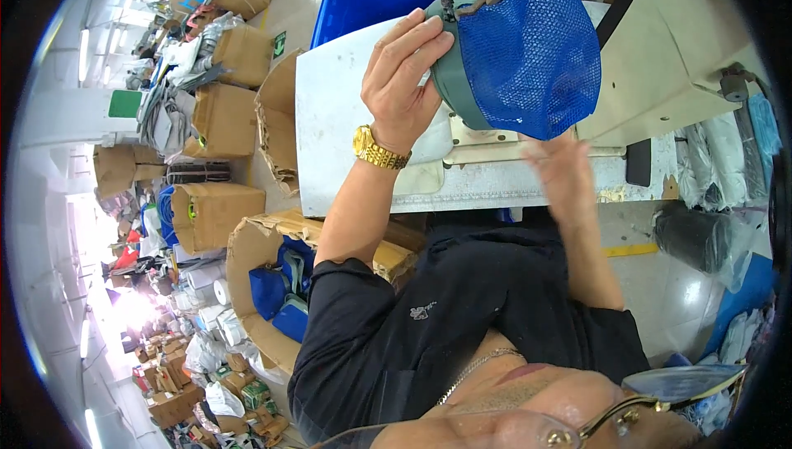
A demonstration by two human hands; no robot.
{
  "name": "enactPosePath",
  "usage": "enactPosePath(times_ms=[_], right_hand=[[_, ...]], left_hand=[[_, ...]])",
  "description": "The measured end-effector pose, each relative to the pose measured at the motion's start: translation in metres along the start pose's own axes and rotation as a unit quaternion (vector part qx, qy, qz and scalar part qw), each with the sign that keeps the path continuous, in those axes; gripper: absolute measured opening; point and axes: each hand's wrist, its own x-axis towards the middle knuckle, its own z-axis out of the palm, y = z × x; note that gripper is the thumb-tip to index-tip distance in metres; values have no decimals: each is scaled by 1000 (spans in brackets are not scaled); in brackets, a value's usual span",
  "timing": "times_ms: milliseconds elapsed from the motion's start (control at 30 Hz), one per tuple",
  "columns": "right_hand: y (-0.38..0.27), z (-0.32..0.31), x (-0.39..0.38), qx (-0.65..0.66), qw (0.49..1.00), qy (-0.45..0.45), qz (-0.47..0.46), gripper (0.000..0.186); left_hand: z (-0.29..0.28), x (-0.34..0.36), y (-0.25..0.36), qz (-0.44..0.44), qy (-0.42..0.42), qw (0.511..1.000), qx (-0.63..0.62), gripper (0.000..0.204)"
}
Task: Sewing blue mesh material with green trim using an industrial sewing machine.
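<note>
A rounded blue mesh piece (532, 53) with a stiff green band (454, 79), cap-like in shape, sits at the sewing machine's needle and presser foot (446, 3). My left hand (404, 69), with a gold watch on its wrist, grips the green band on the left side. Its fingertips lie close beside the presser foot, and the thumb is lower on the band. My right hand (563, 175) is just below the mesh, smeared by motion. Whether its fingers touch the mesh cannot be made out.
The pale sewing machine body (676, 61) stands at the right of the white worktable (330, 119). A blue bin (346, 3) is behind the table. An open carton (247, 263) with blue pieces stands at the left, near more cartons (227, 115). Wrapped rolls (693, 238) lie right.
</note>
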Motion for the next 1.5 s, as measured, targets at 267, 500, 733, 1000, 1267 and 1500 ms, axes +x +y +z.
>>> enactPosePath(times_ms=[267,500,733,1000,1267,1500], right_hand=[[-49,4,33,-262,957,57,-109,49],[-49,12,30,-238,958,91,-133,27],[-53,18,33,-230,961,82,-127,28],[-55,21,38,-230,959,85,-141,25],[-64,31,41,-223,960,97,-142,21],[-64,41,44,-206,964,88,-143,22]], left_hand=[[1,5,2,16,-2,1000,6,25],[-3,4,3,22,-19,1000,8,27],[-3,8,-2,34,-27,999,16,31],[-5,10,-1,35,-38,998,24,32],[-3,10,0,34,-31,999,25,30],[-3,13,-5,34,-25,999,16,32]])
